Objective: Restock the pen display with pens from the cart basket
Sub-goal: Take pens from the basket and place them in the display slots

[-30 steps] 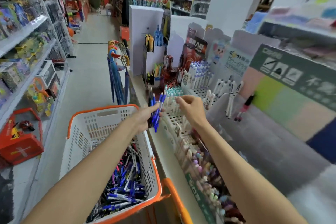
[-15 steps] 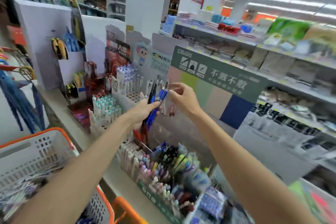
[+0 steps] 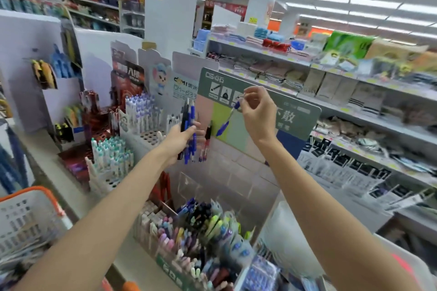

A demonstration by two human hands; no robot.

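Blue slim pen (image 3: 226,121) pinched by right hand (image 3: 256,114); left hand (image 3: 181,143) grips bundle (image 3: 188,113).

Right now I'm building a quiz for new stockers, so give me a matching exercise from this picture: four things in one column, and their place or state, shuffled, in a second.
Things:
1. left hand
2. right hand
3. cart basket
4. green sign

Places or states:
A. at the lower left edge of the view
B. pinches a single blue pen
C. behind the raised hands
D. grips a bundle of pens

Pairs: 1-D, 2-B, 3-A, 4-C.
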